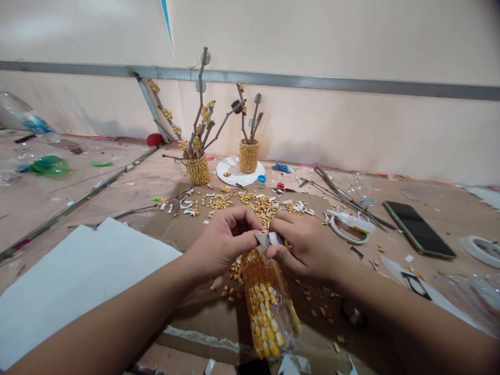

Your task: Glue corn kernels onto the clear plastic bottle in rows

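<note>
My left hand [224, 240] and my right hand [308, 245] meet over a brown cardboard sheet [187, 307]. Both pinch a small grey-white piece of tape or paper [269, 238] between thumbs and fingertips. Right below them lies a clear plastic bottle [267, 304] partly covered with yellow corn kernels. Loose corn kernels [260, 203] and white paper scraps are scattered just beyond my hands.
Two corn-covered pots with twig branches [198, 167] [249, 155] stand at the back, one on a white disc. A phone [417, 228], tape roll [483, 250], glue tube [351, 221] and sticks lie right. A white sheet [78, 281] lies left, a green bottle [49, 165] far left.
</note>
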`<state>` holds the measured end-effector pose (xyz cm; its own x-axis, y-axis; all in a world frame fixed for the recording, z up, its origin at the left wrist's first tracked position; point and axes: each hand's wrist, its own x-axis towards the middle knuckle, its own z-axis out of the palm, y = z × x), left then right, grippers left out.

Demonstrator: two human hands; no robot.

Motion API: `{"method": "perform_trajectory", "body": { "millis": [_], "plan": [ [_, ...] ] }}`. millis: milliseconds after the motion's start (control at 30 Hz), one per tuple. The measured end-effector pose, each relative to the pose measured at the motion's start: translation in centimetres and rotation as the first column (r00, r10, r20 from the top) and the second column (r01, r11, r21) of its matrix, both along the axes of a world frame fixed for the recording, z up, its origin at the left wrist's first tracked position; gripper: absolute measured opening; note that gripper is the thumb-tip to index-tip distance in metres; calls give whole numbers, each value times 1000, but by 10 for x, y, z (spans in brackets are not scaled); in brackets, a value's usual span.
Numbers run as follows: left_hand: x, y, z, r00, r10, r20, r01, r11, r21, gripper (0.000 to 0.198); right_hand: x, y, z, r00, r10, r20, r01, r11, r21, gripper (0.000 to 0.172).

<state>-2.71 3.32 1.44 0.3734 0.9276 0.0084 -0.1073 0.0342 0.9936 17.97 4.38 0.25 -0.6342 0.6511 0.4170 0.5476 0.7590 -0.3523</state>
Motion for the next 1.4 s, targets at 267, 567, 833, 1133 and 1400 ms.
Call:
{"method": "perform_trajectory", "body": {
  "millis": [267, 567, 833, 1133, 1400],
  "plan": [
    [-1, 0, -1, 999, -7, -39, 7, 1000, 4, 20, -1, -3, -1, 999, 18, 45, -16, 999, -44, 74],
    [-3, -3, 0, 997, -43, -59, 41, 999, -30, 20, 16, 25, -9, 955, -137, -262, 152, 988, 38, 57],
    [-5, 4, 1, 993, -59, -97, 52, 996, -77, 22, 11, 5, 12, 906, 195, -377, -211, 977, -3, 17],
    [-3, 5, 3, 982, -117, -149, 108, 992, -72, 20, 10, 8, 10, 949, 77, -307, -85, 996, -15, 11],
    [-6, 3, 7, 985, -85, -151, 74, 995, -73, 21, 17, 6, 13, 938, 235, -257, -209, 970, 124, 23]
  ]
}}
